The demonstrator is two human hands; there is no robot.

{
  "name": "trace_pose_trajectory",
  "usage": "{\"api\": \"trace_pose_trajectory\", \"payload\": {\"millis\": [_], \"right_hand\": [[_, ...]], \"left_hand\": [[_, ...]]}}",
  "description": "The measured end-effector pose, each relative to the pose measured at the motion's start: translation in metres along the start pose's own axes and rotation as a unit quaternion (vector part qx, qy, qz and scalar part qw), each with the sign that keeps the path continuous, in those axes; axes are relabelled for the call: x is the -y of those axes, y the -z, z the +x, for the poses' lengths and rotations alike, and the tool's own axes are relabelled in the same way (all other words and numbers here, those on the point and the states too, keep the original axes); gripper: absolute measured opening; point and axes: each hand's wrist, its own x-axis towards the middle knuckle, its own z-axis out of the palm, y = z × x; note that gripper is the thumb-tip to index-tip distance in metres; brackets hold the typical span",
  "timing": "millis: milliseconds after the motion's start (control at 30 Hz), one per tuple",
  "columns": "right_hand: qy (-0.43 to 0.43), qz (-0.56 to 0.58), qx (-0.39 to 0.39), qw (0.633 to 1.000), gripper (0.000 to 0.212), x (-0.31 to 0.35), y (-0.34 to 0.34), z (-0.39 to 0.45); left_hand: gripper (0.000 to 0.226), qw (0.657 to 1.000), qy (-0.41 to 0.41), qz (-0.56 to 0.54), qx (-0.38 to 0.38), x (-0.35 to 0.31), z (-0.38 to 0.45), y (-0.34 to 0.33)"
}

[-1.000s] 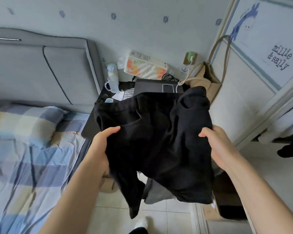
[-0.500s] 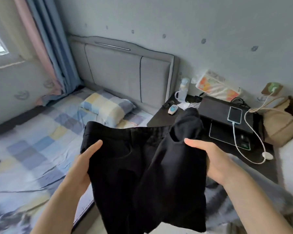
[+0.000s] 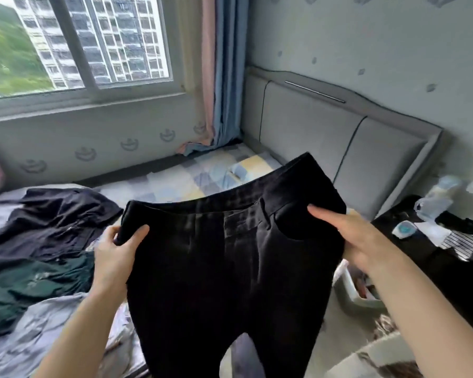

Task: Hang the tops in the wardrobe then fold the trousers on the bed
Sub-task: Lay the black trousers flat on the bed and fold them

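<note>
Black trousers (image 3: 230, 268) now spread by the waistband above the bed (image 3: 175, 184).
Left hand (image 3: 115, 252) and right hand (image 3: 350, 236) each pinch a waist corner; view has swung from the table to the bed, so folding can start.

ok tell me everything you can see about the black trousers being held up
The black trousers look like a dense, denim-like cloth, with a waistband, belt loops, a fly and a curved front pocket. They are held up in the air, spread open at the waist with the front facing the camera, and the two legs hang down and part near the bottom edge. The left hand grips one waist corner and the right hand holds the other side. They hang over the edge of the bed.
</note>
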Motion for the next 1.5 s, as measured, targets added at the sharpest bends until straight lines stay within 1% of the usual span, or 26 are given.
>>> {"api": "trace_pose_trajectory", "payload": {"millis": [100, 200, 267, 367, 467, 567, 700, 767, 833, 933, 1000, 1100, 1233, 1300, 1367, 1433, 1500], "right_hand": [[0.012, -0.058, 0.008, 0.998, 0.033, 0.019, -0.025, 0.045], [0.022, -0.122, 0.003, 0.992, 0.024, 0.031, -0.056, 0.095], [0.030, -0.158, 0.009, 0.987, 0.022, 0.032, -0.074, 0.126], [0.029, -0.142, 0.044, 0.988, 0.021, 0.033, -0.090, 0.159], [0.027, -0.127, 0.056, 0.990, 0.016, 0.041, -0.109, 0.191], [0.059, -0.118, 0.051, 0.990, 0.008, 0.066, -0.129, 0.225], [0.117, -0.100, 0.038, 0.987, 0.009, 0.109, -0.150, 0.286], [0.123, -0.099, 0.048, 0.986, 0.011, 0.118, -0.155, 0.327], [0.103, -0.108, 0.059, 0.987, 0.012, 0.110, -0.154, 0.371], [0.047, -0.124, 0.076, 0.988, 0.017, 0.080, -0.140, 0.438], [0.024, -0.147, 0.098, 0.984, 0.015, 0.057, -0.131, 0.473], [0.028, -0.205, 0.114, 0.972, 0.011, 0.032, -0.124, 0.509], [0.061, -0.314, 0.101, 0.942, 0.020, -0.009, -0.129, 0.552], [0.047, -0.327, 0.116, 0.937, 0.023, -0.030, -0.132, 0.563], [0.027, -0.330, 0.134, 0.934, 0.017, -0.049, -0.140, 0.575], [0.011, -0.319, 0.141, 0.937, 0.015, -0.065, -0.150, 0.589], [0.016, -0.315, 0.130, 0.940, 0.015, -0.072, -0.158, 0.605]], "left_hand": [[0.008, 0.999, -0.022, -0.023, -0.021, -0.003, 0.054, 0.009], [0.009, 0.999, 0.001, -0.043, -0.005, -0.001, 0.107, 0.014], [0.010, 0.999, 0.021, -0.043, 0.006, 0.003, 0.140, 0.018], [0.014, 0.998, 0.038, -0.044, -0.004, 0.008, 0.175, 0.024], [0.019, 0.998, 0.029, -0.018, -0.045, 0.007, 0.204, 0.023], [0.022, 0.996, -0.005, 0.016, -0.092, 0.003, 0.238, 0.011], [0.024, 0.986, -0.042, 0.048, -0.157, -0.003, 0.287, -0.014], [0.025, 0.980, -0.039, 0.059, -0.185, 0.001, 0.307, -0.026], [0.025, 0.977, -0.018, 0.078, -0.197, 0.013, 0.317, -0.036], [0.022, 0.971, 0.014, 0.119, -0.206, 0.042, 0.323, -0.051], [0.021, 0.966, 0.029, 0.138, -0.216, 0.061, 0.323, -0.059], [0.020, 0.949, 0.045, 0.171, -0.260, 0.088, 0.322, -0.069], [0.027, 0.923, 0.071, 0.195, -0.325, 0.125, 0.319, -0.083], [0.027, 0.921, 0.084, 0.192, -0.328, 0.143, 0.322, -0.083], [0.027, 0.917, 0.105, 0.208, -0.324, 0.164, 0.335, -0.076], [0.026, 0.909, 0.114, 0.249, -0.314, 0.179, 0.355, -0.069], [0.024, 0.898, 0.096, 0.296, -0.310, 0.180, 0.379, -0.067]]}}
